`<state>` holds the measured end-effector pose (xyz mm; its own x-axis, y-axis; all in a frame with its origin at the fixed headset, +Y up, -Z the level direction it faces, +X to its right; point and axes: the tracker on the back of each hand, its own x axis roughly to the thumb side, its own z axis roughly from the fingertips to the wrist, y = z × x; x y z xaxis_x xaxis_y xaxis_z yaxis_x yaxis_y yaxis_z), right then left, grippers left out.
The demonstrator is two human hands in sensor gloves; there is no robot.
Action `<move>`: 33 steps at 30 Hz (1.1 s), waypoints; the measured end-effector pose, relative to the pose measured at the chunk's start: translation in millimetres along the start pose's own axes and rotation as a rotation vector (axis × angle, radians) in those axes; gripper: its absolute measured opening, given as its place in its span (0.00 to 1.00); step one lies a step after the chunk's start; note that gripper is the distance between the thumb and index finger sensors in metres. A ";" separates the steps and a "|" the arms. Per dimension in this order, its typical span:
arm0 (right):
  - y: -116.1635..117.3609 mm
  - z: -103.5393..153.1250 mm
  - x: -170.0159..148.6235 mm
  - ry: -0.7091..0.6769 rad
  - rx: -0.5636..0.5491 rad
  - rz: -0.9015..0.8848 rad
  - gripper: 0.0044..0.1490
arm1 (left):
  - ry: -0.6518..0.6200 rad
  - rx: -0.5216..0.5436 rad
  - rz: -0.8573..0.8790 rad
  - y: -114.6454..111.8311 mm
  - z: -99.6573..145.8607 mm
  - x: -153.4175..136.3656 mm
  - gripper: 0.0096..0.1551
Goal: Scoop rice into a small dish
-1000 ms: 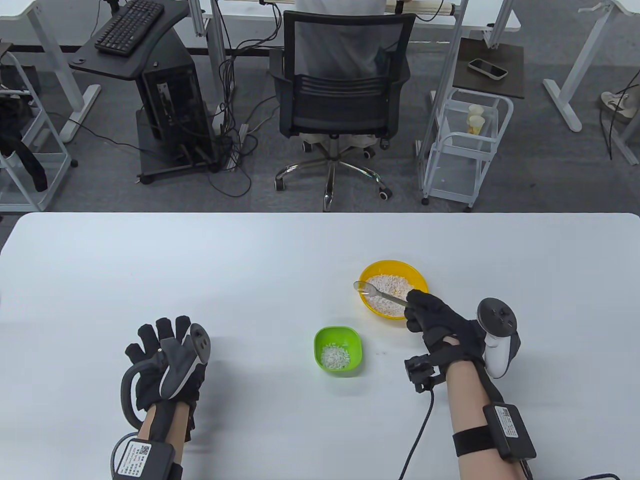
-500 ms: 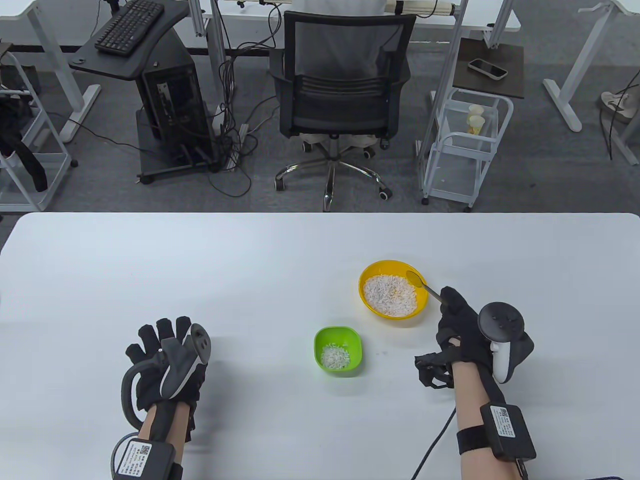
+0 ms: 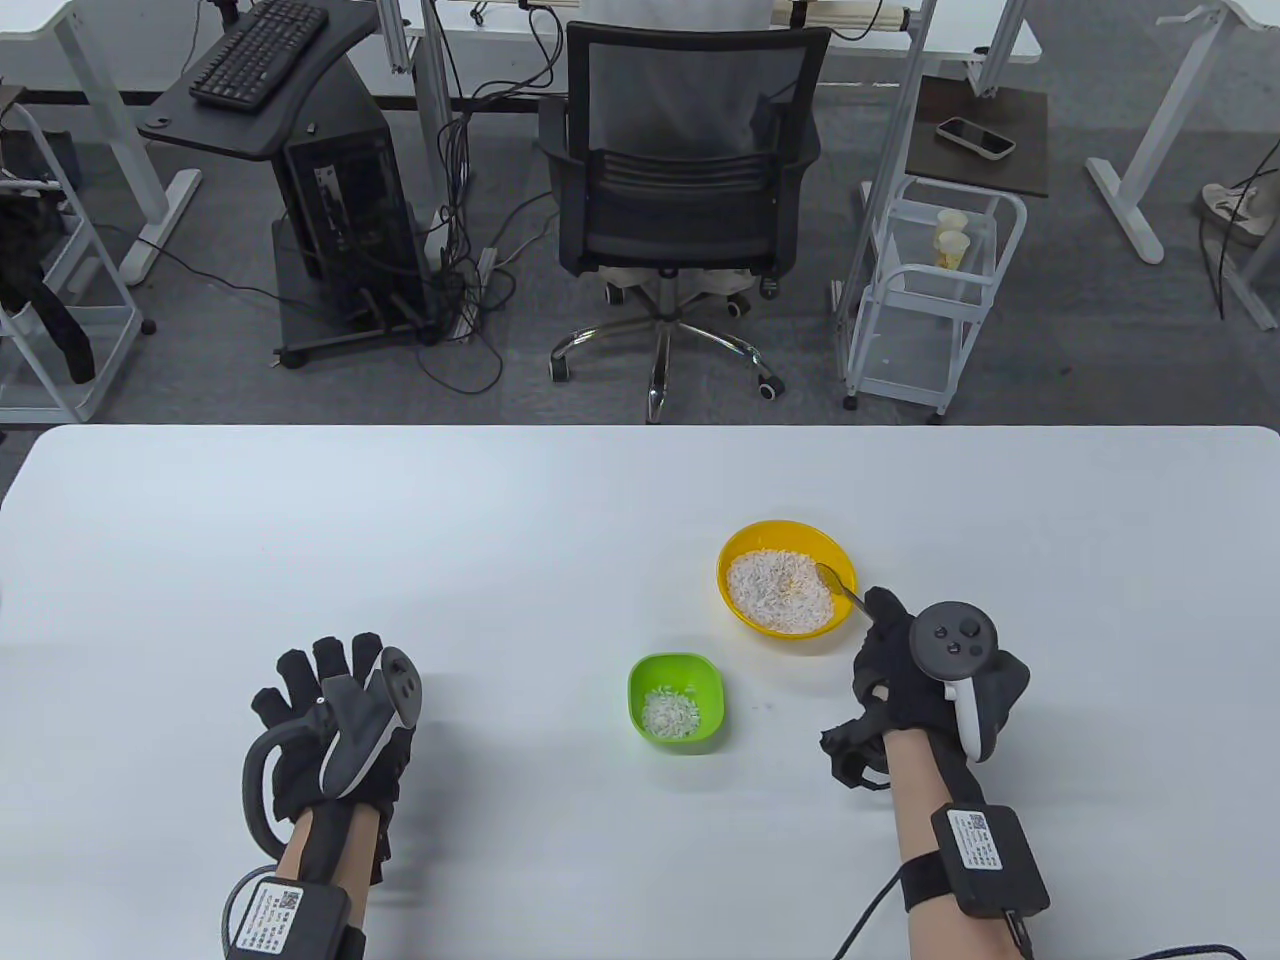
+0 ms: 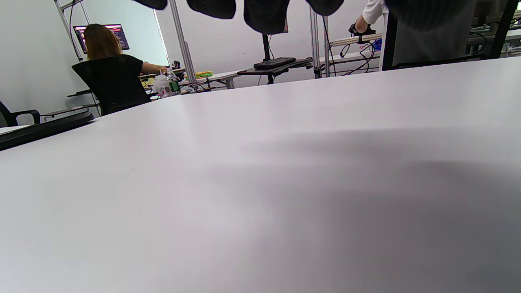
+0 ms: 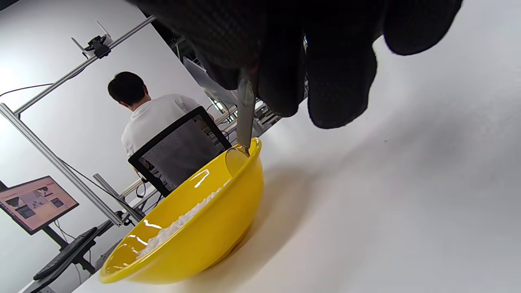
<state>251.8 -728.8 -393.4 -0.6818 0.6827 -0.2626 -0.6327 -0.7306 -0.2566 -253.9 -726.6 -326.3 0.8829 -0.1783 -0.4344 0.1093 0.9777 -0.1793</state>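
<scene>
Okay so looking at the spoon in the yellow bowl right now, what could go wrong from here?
1. The right hand holds the spoon far back on its handle, so a loaded bowl end may wobble and shed rice.
2. The spoon dips in right at the yellow bowl's near rim; pressing there might tip or slide it.
3. The green dish sits apart, so grains may drop on the table between.

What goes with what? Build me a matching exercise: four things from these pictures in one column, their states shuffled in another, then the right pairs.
1. yellow bowl
2. green dish
3. spoon
4. left hand

A. holds only a little rice
B. flat on the table, holding nothing
C. well filled with rice
D. gripped by the right hand, tip inside the bowl's rim

Pairs: 1-C, 2-A, 3-D, 4-B
</scene>
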 end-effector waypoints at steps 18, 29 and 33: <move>25.2 0.0 -19.9 0.214 0.208 -0.512 0.29 | -0.003 0.000 0.005 -0.7 -0.6 0.4 0.43; 11.5 -3.4 -29.1 0.265 0.178 -0.643 0.29 | -0.006 0.001 0.013 -1.0 -1.1 0.3 0.43; 5.4 -4.6 -30.5 0.267 0.180 -0.692 0.29 | -0.005 0.000 0.016 -1.1 -1.2 0.0 0.43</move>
<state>270.9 -753.6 -391.1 -0.0105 0.9476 -0.3193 -0.9492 -0.1099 -0.2948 -254.5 -727.8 -327.2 0.8867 -0.1624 -0.4330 0.0955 0.9804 -0.1722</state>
